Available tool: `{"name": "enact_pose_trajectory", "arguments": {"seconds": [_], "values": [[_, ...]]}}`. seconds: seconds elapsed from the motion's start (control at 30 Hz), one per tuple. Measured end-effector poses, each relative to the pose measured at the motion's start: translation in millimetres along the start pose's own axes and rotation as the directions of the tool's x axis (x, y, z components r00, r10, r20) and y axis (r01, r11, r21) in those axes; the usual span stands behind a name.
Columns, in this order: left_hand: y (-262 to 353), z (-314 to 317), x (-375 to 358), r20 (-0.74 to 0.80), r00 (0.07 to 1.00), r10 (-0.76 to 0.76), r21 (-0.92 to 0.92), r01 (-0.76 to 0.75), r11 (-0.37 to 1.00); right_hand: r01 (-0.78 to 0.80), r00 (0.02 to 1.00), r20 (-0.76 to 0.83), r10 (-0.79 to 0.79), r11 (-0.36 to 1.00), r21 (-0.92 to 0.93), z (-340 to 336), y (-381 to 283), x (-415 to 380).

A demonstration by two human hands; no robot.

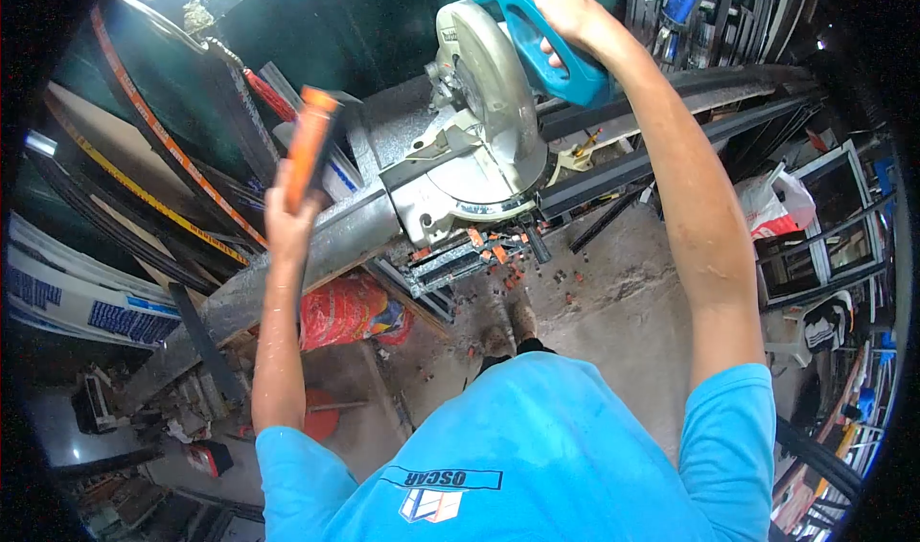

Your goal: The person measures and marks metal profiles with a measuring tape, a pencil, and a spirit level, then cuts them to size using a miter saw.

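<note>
My right hand (565, 15) grips the teal handle (565, 63) of a miter saw (479, 139) whose round blade guard stands over its grey base. My left hand (287, 221) is raised to the left of the saw and holds a short orange profile piece (309, 144) upright. A long grey metal bench (287, 264) runs under the saw from lower left to upper right. Small orange offcuts (498, 254) lie scattered below the saw base.
Dark aluminium profiles (671, 149) stretch right from the saw. An orange-red sack (340, 312) sits under the bench. Window frames (824, 226) and a white plastic bag (776, 207) stand at the right. Long strips and printed boards (86, 302) lean at the left. Concrete floor below.
</note>
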State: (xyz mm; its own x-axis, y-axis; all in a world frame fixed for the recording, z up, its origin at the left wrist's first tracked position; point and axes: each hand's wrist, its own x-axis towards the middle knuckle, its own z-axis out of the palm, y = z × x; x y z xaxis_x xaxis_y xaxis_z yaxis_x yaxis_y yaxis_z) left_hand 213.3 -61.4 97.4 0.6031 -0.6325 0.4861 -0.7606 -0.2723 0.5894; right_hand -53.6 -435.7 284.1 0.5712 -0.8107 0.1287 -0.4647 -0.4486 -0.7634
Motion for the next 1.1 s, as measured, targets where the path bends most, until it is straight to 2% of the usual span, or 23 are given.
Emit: {"name": "enact_pose_trajectory", "arguments": {"seconds": [0.03,0.07,0.1,0.13,0.17,0.2,0.27,0.33,0.4,0.47,0.53,0.6,0.7,0.77,0.8,0.87,0.9,0.93,0.97,1.0,1.03,1.07,1.1], "values": [[3.8,-18.1,7.1,0.008,1.0,-0.003,0.005,0.003,1.0,-0.016,0.999,0.033,0.017,1.0,-0.022,-5.0,-6.6,-3.7],[8.4,-37.9,14.9,0.0,0.984,-0.176,-0.293,0.168,0.941,-0.017,0.999,0.039,0.017,1.0,-0.019,-8.9,-10.5,-10.3],[9.9,-56.8,23.2,0.037,0.941,-0.336,-0.563,0.298,0.771,0.019,0.999,0.045,-0.017,0.999,-0.031,-13.0,-14.7,-17.3],[4.1,-72.4,29.4,0.115,0.876,-0.468,-0.774,0.374,0.511,0.059,0.997,0.053,-0.056,0.997,-0.04,-14.3,-18.2,-19.8],[-24.4,-70.6,30.4,0.058,0.863,-0.502,-0.791,0.346,0.504,-0.019,1.0,-0.018,0.018,0.996,-0.086,-3.9,-10.9,0.5],[-52.5,-69.3,24.1,0.157,0.805,-0.572,-0.804,0.44,0.399,-0.011,1.0,-0.017,0.01,0.997,-0.078,-4.2,-12.5,1.1],[-62.0,-42.8,12.5,0.17,0.591,-0.789,-0.88,0.452,0.148,-0.016,1.0,-0.003,0.016,0.991,-0.13,-6.6,-13.0,-0.4],[-54.0,-17.4,-0.2,0.291,0.477,-0.829,-0.892,0.449,-0.054,-0.004,1.0,-0.02,0.002,0.992,-0.129,-5.1,-7.8,4.4],[-97.5,29.0,-11.4,0.307,0.427,-0.851,-0.84,0.542,-0.032,0.011,0.999,-0.034,-0.016,0.991,-0.136,-4.4,-4.9,7.2],[-127.6,72.4,-21.0,0.364,0.334,-0.87,-0.832,0.536,-0.142,-0.017,1.0,0.004,0.017,0.997,-0.07,-3.9,-4.8,8.0],[-116.1,102.8,-34.6,0.279,0.311,-0.908,-0.908,0.394,-0.144,-0.029,0.999,0.012,0.03,0.997,-0.065,-6.0,-10.2,2.6],[-112.1,117.9,-44.2,0.242,0.33,-0.912,-0.917,0.384,-0.105,-0.045,0.999,0.014,0.046,0.997,-0.057,-6.1,-11.2,4.2],[-116.7,128.4,-54.5,0.322,0.347,-0.881,-0.926,0.309,-0.217,-0.011,1.0,-0.005,0.01,0.995,-0.101,-6.2,-10.3,8.5],[-106.4,128.9,-64.2,0.375,0.359,-0.854,-0.856,0.488,-0.171,-0.04,0.999,0.026,0.042,0.996,-0.08,-7.9,-17.1,9.1],[-97.3,123.8,-68.4,0.378,0.361,-0.853,-0.852,0.497,-0.168,-0.048,0.999,0.022,0.05,0.996,-0.076,-7.4,-15.7,13.2],[-66.7,106.2,-77.4,0.553,0.249,-0.795,-0.632,0.748,-0.205,0.091,0.994,0.067,-0.085,0.992,-0.092,-6.7,-11.4,26.6],[-35.3,94.5,-80.4,0.511,0.327,-0.795,-0.508,0.861,0.027,0.029,0.989,0.147,-0.029,1.0,0.002,-8.2,-16.9,24.5],[-12.0,88.1,-81.0,0.487,0.413,-0.77,-0.346,0.9,0.264,0.076,0.996,0.068,-0.066,0.984,-0.158,-5.2,-14.1,36.7],[-21.0,97.6,-89.6,0.375,0.621,-0.688,-0.312,0.784,0.537,0.068,0.996,0.071,-0.057,0.987,-0.149,-6.8,-17.6,37.1],[-16.3,108.8,-89.6,0.19,0.857,-0.479,-0.117,0.504,0.856,0.06,0.995,0.083,-0.049,0.988,-0.141,-7.5,-20.9,36.6],[7.3,108.3,-78.7,0.128,0.962,-0.242,0.085,0.232,0.969,0.051,0.996,0.085,-0.039,0.989,-0.142,-6.5,-21.2,37.6],[31.4,106.1,-63.2,0.116,0.993,0.026,0.292,-0.059,0.955,0.055,0.998,0.05,-0.047,0.985,-0.166,-6.3,-23.3,39.3],[37.1,114.2,-54.4,0.118,0.993,0.026,0.291,-0.06,0.955,0.061,0.998,0.015,-0.059,0.98,-0.19,-5.9,-23.6,41.0]]}}
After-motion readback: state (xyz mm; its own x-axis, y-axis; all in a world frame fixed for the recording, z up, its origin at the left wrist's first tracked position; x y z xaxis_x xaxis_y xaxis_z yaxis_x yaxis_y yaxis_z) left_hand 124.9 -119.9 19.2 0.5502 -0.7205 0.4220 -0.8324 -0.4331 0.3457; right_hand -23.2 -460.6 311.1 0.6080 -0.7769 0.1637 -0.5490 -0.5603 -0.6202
